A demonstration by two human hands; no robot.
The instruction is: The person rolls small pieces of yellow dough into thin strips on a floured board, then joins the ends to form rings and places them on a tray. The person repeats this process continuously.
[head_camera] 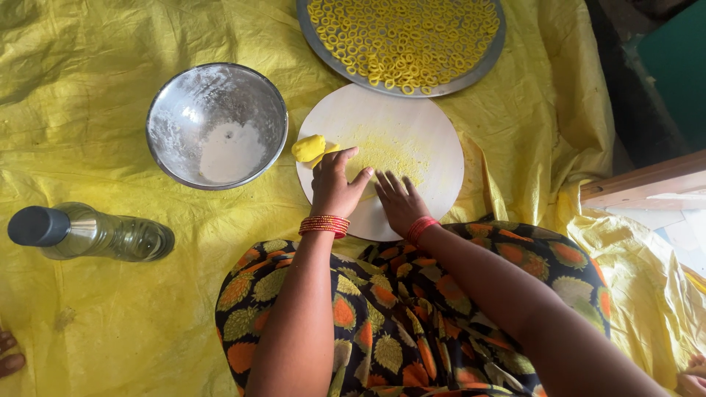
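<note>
My left hand (334, 187) and my right hand (398, 201) lie palm down, side by side, on a round pale board (412, 121) dusted with yellow. A thin piece of yellow dough (360, 176) shows between them, under the fingers. A lump of yellow dough (308, 148) sits at the board's left edge, just beyond my left fingertips. Both wrists carry red bangles.
A steel bowl (216, 125) with white flour stands left of the board. A round steel tray (403, 44) full of small yellow dough rings lies behind it. A bottle of oil (92, 234) lies at the left on the yellow plastic sheet (88, 81). Wooden plank at right.
</note>
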